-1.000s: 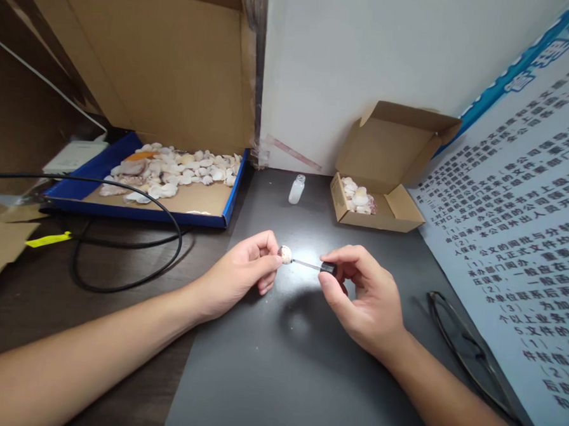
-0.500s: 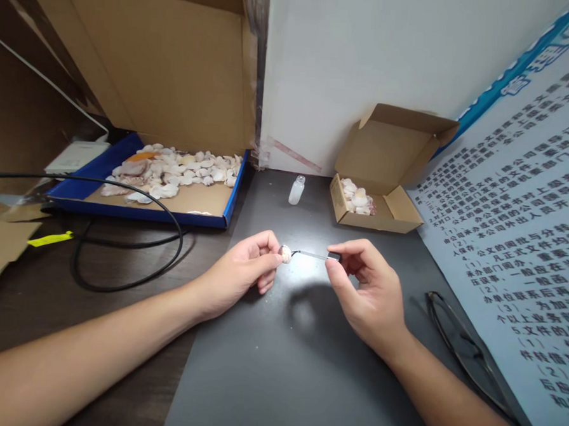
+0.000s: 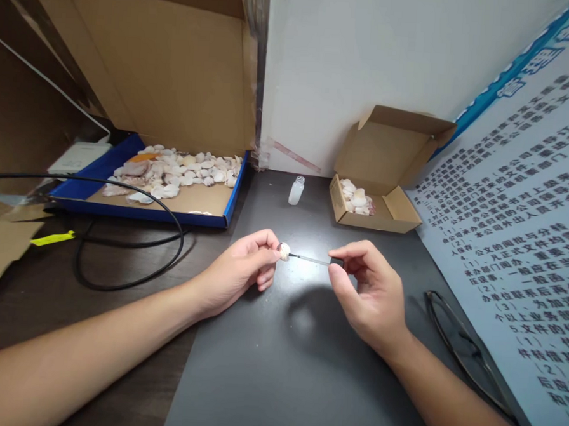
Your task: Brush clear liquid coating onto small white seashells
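Observation:
Pinched between thumb and fingers of my left hand is a small whitish seashell with a dark edge. My right hand grips the black cap of a thin brush, its stem pointing left. The dark brush tip meets the shell's right side. Both hands are held over the grey mat. Behind them stands a small bottle of cloudy white content, its neck uncapped.
A blue-rimmed box of seashells lies at back left, with a black cable looping before it. An open cardboard box at back right holds more shells. Eyeglasses rest by the printed poster on the right.
The brush tip has shifted slightly on the shell, and the stem now slants a little more. My right hand has moved a touch to the right. The shell is turned slightly.

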